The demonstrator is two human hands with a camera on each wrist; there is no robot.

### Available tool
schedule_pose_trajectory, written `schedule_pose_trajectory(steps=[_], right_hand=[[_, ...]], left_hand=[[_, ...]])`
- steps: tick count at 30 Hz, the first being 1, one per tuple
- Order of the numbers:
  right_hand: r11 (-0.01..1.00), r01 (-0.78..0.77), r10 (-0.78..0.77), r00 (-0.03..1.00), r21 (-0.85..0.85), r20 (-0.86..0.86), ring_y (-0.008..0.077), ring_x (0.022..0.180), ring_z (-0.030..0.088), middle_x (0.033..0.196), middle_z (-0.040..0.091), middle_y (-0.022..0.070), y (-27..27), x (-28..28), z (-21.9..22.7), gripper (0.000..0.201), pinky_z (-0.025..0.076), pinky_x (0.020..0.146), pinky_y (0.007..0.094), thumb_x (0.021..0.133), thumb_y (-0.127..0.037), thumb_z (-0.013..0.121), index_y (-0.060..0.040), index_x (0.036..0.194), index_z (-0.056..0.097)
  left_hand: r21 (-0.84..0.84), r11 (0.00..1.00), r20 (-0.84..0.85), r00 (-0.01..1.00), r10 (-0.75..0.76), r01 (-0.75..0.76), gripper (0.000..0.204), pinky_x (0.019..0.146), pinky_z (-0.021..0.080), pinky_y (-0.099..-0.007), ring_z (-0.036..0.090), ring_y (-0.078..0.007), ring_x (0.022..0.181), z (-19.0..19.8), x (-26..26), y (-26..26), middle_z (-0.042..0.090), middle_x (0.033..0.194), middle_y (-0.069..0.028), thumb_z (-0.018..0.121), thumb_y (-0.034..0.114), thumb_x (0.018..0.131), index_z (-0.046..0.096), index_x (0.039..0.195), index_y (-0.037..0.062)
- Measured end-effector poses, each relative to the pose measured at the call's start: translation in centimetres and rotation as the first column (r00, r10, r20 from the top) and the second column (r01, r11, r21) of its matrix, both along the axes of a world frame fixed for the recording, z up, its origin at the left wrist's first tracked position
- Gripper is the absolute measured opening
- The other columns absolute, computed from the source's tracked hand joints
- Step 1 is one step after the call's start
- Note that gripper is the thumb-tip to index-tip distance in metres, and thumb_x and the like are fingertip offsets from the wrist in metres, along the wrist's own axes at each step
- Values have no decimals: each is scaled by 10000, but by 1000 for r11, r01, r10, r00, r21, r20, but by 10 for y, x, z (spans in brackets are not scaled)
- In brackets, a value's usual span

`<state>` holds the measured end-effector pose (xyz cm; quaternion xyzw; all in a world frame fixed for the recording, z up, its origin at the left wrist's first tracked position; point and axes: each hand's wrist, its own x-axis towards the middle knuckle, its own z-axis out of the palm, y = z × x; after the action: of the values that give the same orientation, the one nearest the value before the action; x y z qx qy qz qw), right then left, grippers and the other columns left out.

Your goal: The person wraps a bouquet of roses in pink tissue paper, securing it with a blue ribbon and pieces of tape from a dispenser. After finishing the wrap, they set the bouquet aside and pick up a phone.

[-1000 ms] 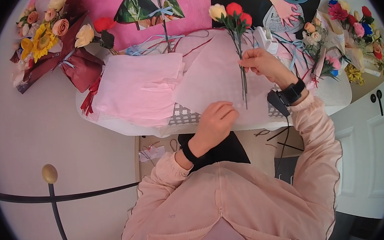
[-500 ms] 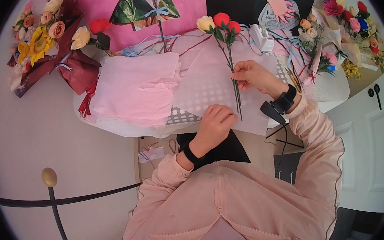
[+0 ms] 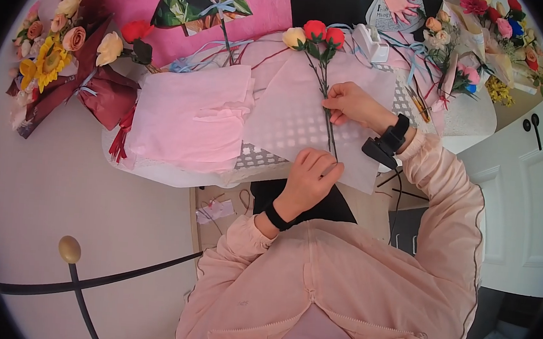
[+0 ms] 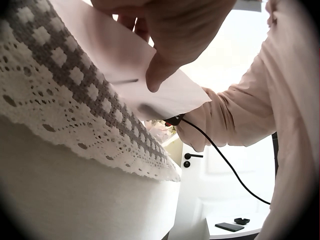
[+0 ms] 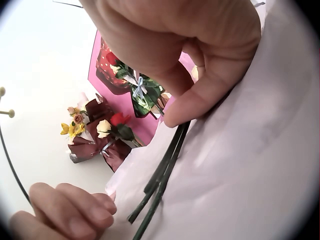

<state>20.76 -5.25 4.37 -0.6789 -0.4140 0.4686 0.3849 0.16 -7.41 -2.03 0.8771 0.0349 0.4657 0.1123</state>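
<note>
Three roses [image 3: 315, 31] (two red, one cream) slant across upper centre over pale paper [image 3: 282, 116], stems [image 5: 164, 167] pinched by fingers [image 5: 182, 110] of the right hand [image 3: 355, 105]; whether the left hand [image 3: 308, 184] below grips anything, I can't tell.

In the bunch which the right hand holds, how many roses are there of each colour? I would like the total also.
Red roses: 2
Pale yellow rose: 1
Total in the right hand: 3
</note>
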Motion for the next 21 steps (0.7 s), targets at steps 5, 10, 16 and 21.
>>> schedule_pose_trajectory(steps=[5, 10, 16, 21], right_hand=[[1000, -18, 18, 999, -11, 39, 107, 566, 619, 704, 591, 28, 1, 5, 3, 166, 520, 491, 222, 885, -159, 633, -42, 805, 547], [999, -27, 29, 998, -32, 52, 105, 560, 617, 690, 590, 24, -1, 9, 6, 172, 517, 483, 222, 879, -164, 647, -43, 806, 549], [999, -37, 38, 993, -7, 115, 112, 518, 586, 642, 583, 37, -1, 11, 4, 173, 484, 446, 238, 859, -140, 667, -35, 824, 534], [999, -52, 51, 987, -3, 150, 124, 495, 570, 611, 576, 47, 0, 13, 8, 188, 459, 431, 252, 839, -127, 679, -31, 849, 518]], left_hand=[[-33, 999, -9, 1000, -25, 24, 290, 749, 443, -375, 571, -241, 817, -5, 0, 1, 564, 852, -40, 685, -8, 621, 623, 897, 59], [-66, 998, -14, 1000, -10, 9, 182, 750, 445, -355, 569, -231, 824, 1, -1, 0, 558, 844, -41, 620, 15, 664, 592, 842, 43], [-87, 996, -44, 999, 6, -10, 244, 738, 458, -381, 595, -264, 851, 12, 8, -11, 594, 883, -64, 684, -11, 636, 595, 855, 51], [-191, 981, -25, 999, -28, 23, 176, 686, 478, -373, 609, -287, 775, 20, 7, -10, 616, 851, -87, 702, 9, 702, 599, 843, 36]])
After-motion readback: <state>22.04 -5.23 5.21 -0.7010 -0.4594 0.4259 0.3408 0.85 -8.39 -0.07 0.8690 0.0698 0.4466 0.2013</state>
